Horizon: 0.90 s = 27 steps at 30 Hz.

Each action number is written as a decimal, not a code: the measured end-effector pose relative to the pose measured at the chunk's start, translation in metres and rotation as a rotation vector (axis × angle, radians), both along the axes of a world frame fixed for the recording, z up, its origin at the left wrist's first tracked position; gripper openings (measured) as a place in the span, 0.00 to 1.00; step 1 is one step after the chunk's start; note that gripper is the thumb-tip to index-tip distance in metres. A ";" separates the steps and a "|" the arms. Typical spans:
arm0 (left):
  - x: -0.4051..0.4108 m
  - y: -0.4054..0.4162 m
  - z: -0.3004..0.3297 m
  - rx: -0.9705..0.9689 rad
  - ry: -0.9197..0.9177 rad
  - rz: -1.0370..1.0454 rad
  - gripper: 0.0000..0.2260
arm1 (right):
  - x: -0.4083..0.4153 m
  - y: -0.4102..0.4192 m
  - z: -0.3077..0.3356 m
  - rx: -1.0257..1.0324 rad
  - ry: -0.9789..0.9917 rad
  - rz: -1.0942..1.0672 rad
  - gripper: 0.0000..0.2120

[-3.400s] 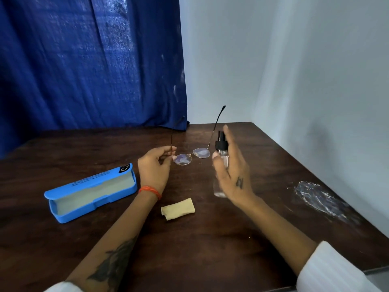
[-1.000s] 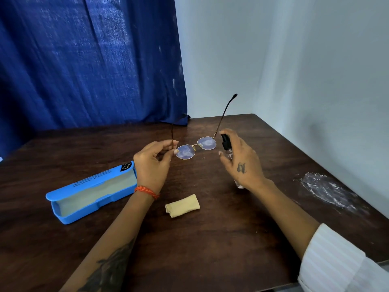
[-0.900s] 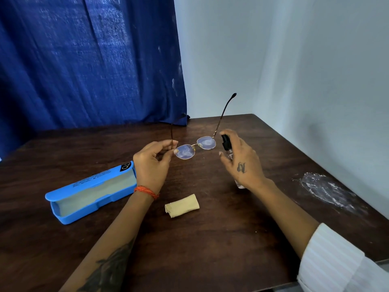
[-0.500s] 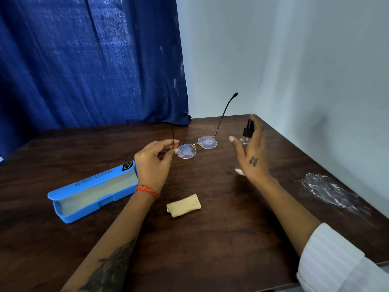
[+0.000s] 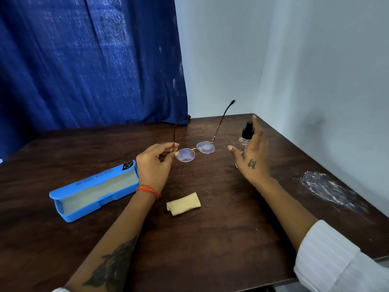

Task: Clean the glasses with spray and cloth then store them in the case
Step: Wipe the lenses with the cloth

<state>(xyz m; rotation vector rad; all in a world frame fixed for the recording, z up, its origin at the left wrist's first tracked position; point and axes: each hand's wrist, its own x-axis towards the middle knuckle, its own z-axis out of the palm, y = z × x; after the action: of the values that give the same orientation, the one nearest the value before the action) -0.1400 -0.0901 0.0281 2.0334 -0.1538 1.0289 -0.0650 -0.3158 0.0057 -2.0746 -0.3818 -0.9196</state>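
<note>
My left hand (image 5: 152,165) pinches the thin gold-rimmed glasses (image 5: 194,151) at the left hinge and holds them above the table, temples pointing away from me. Both lenses look misted. The small clear spray bottle (image 5: 245,138) with a black pump top stands upright just right of the glasses. My right hand (image 5: 252,163) is beside it with fingers straight and the thumb apart from the bottle. A folded yellow cloth (image 5: 183,204) lies on the table between my forearms. The blue glasses case (image 5: 92,194) lies open at the left.
The dark wooden table (image 5: 210,239) sits in a corner, with a blue curtain (image 5: 84,60) behind and white walls at the back and right. A white smeared patch (image 5: 324,188) marks the table near its right edge.
My right hand has carried the spray bottle away from the glasses to the right, set it upright and spread its fingers. The left hand has kept the glasses almost still.
</note>
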 end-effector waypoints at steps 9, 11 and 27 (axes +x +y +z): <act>0.002 0.001 -0.004 -0.023 0.057 0.010 0.11 | -0.057 0.041 0.017 -0.105 -0.107 0.507 0.07; 0.002 0.002 -0.005 -0.021 0.068 0.011 0.11 | -0.067 0.052 0.013 -0.221 0.029 0.705 0.07; -0.015 0.002 -0.011 -0.120 0.219 -0.013 0.11 | -0.065 0.049 0.017 -0.065 0.238 0.584 0.09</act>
<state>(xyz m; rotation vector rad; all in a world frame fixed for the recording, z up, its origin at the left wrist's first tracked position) -0.1545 -0.0886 0.0176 2.0165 0.0090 0.7812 -0.1295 -0.2671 0.0222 -1.9352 -0.8383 -0.3123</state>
